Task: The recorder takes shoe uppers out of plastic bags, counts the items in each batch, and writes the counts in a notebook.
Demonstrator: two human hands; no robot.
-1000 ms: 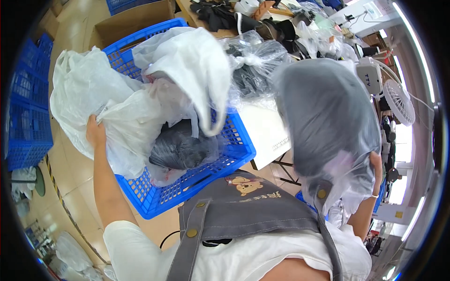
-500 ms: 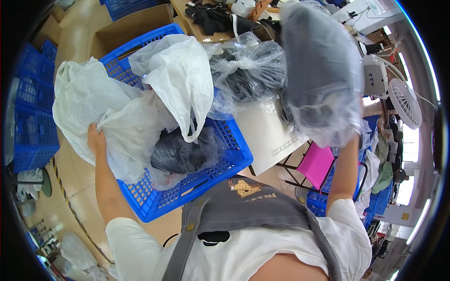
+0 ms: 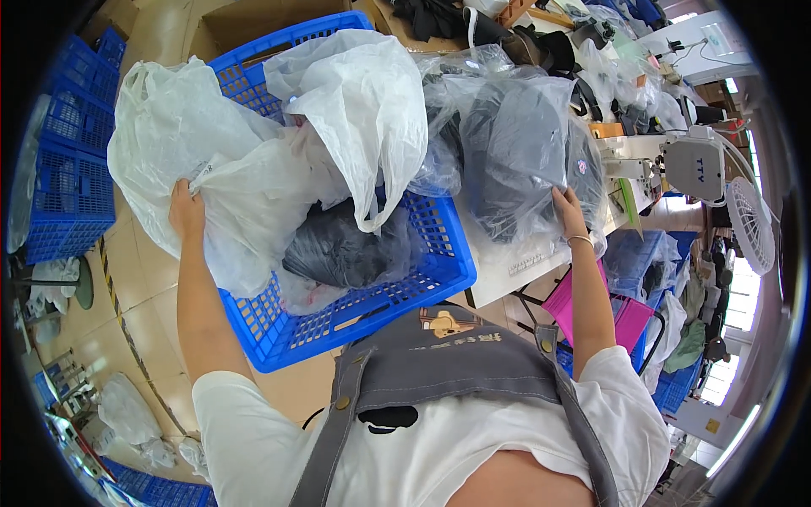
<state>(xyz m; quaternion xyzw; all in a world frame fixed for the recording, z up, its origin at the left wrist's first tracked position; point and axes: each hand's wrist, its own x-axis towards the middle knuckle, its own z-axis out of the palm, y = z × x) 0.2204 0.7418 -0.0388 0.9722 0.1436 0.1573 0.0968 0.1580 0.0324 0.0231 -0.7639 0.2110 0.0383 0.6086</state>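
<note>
My left hand is closed on the edge of a white plastic bag, which bulges over the left side of a blue crate. A second white bag with handles drapes across the crate's middle. Below it in the crate lies a dark bundle in clear plastic. On the white table at the right, my right hand grips the near edge of a clear plastic bag of dark grey goods. What the goods are, I cannot make out through the plastic.
A sewing machine stands right of the bags, with a white fan beside it. A pink stool is below the table edge. Stacked blue crates line the left, and a cardboard box sits behind the crate.
My right hand has brought the clear bag of dark goods down and leftward from the air onto the table. The left hand keeps its hold on the white bag.
</note>
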